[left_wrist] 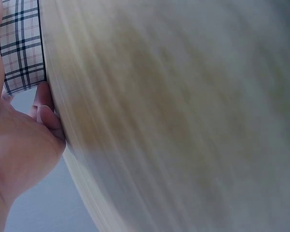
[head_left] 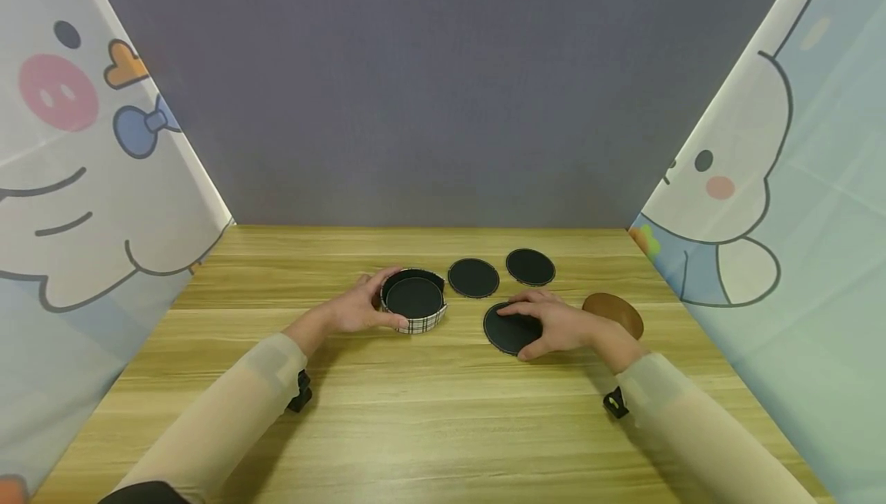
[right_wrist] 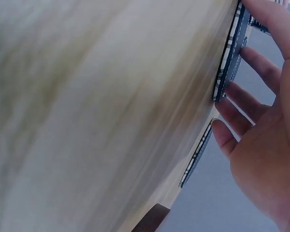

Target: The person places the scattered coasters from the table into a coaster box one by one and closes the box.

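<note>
In the head view my left hand point(head_left: 356, 308) grips a round plaid holder point(head_left: 424, 325) from its left side, thumb in front and fingers behind. A dark round bottom or disc point(head_left: 413, 298) shows inside it; which one I cannot tell. The left wrist view shows the plaid wall point(left_wrist: 21, 46) close to the palm. My right hand point(head_left: 557, 323) holds a black round coaster point(head_left: 511, 331) by its edges, thumb at the near side and fingers over the far side. From the right wrist, that coaster's plaid-trimmed edge point(right_wrist: 227, 58) shows beside the fingertips.
Behind lie two more black coasters, one point(head_left: 474, 278) close to the holder and another point(head_left: 530, 267) farther right. A brown oval-looking disc point(head_left: 616, 313) lies beyond the right wrist. The wooden table point(head_left: 415, 419) meets a grey panel point(head_left: 429, 88) at the back; cartoon-printed sheets flank both sides.
</note>
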{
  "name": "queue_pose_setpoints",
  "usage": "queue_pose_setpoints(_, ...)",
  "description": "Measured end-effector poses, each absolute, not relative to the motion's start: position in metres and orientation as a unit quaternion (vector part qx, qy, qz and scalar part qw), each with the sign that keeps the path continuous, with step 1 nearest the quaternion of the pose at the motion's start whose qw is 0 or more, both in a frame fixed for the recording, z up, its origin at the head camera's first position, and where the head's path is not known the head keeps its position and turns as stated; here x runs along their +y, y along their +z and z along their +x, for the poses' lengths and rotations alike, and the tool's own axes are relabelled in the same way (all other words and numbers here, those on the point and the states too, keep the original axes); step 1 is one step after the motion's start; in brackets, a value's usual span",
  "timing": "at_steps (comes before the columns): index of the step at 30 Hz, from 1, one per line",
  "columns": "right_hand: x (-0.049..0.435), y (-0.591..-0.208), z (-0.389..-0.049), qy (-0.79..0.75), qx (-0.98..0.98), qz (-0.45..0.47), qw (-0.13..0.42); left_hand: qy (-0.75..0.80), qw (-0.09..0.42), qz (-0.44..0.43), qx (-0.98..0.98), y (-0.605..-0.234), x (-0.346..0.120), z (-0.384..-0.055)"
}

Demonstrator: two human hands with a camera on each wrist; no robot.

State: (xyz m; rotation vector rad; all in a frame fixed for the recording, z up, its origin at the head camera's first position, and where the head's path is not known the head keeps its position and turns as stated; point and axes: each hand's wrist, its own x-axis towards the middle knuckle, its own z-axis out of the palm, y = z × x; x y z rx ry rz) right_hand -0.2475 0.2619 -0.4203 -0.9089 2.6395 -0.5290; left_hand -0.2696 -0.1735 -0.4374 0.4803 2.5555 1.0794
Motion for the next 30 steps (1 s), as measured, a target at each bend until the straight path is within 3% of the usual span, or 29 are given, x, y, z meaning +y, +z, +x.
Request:
queue_pose_setpoints(12, 0.259, -0.423, -0.246, -0.187, 0.921, -0.314, 0.133, 0.379, 0.164, 0.170, 0.895, -0.438, -0.174, -0.269)
queue_pose_setpoints(30, 0.244, -0.420, -0.255, -0.234, 0.919, -0.313, 0.049, 0.377, 0.160, 0.174, 0.896, -0.436, -0.173, -0.270)
